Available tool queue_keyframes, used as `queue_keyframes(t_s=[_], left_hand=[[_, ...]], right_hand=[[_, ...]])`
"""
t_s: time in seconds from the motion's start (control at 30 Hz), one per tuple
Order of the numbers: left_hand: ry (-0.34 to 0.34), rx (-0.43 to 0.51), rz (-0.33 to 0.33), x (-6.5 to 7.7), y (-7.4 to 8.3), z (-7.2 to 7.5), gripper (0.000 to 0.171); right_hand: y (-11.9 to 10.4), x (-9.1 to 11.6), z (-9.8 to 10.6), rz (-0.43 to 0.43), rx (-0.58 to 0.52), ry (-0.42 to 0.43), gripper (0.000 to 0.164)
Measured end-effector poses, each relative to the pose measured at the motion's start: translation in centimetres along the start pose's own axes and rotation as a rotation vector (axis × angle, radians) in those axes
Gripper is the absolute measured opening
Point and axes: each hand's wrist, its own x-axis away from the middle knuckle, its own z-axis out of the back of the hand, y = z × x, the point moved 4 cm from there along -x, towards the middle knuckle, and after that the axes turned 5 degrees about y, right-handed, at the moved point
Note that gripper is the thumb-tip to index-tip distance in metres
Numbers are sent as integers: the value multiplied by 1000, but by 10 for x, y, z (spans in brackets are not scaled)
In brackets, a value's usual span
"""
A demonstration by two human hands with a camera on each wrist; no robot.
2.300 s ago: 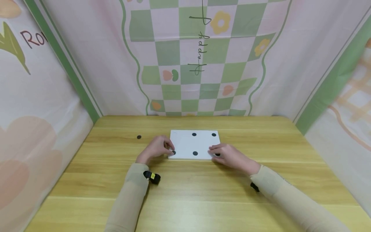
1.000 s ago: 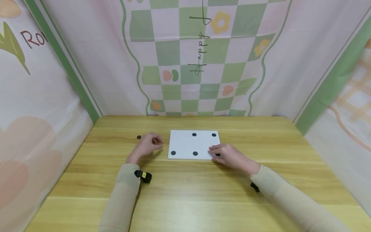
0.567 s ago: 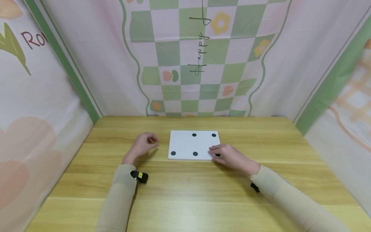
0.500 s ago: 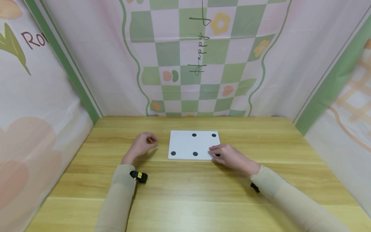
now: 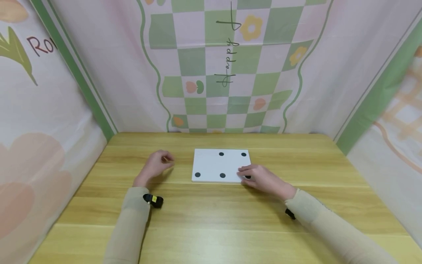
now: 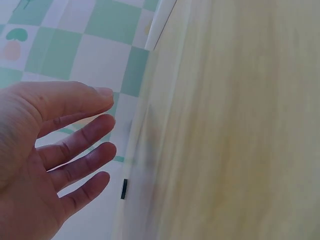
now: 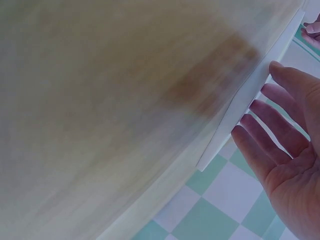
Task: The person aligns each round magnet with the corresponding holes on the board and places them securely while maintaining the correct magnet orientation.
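Observation:
A white rectangular board point(image 5: 209, 164) lies flat in the middle of the table, with several round black discs on its face. One disc point(image 5: 197, 175) sits at its near left corner; the far left corner bears none. My right hand point(image 5: 263, 179) rests its fingertips on the board's right end, partly covering a corner disc point(image 5: 248, 176). In the right wrist view those fingers look gently bent. Left of the board hovers my left hand point(image 5: 153, 165), loosely bent and holding nothing. Near its fingertips in the left wrist view, a loose black disc point(image 6: 124, 189) lies on the table; the head view hides it.
The wooden table point(image 5: 211, 227) extends around the board on every side. Behind it hangs a green-and-white checked cloth point(image 5: 217, 62), and printed cloth panels point(image 5: 36, 154) close in both sides. Each wrist wears a black camera strap point(image 5: 153, 200).
My left hand has left the board's near left corner and moved left, passing in front of the loose disc. My right hand and the board stay in place.

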Motion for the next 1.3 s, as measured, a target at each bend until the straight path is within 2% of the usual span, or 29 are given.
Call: queue_keyframes(t_s=[0.47,0.77,1.3], left_hand=[[24,-22,35,3,-14,13,16],[42,-53,17,2,-18,19,15],[14,-76,19,-2,-28,27,29]], right_hand=[[-1,0,1,15,-1,12,27],[-1,0,2,20,1,22,26],[0,0,1,15,6,5,27]])
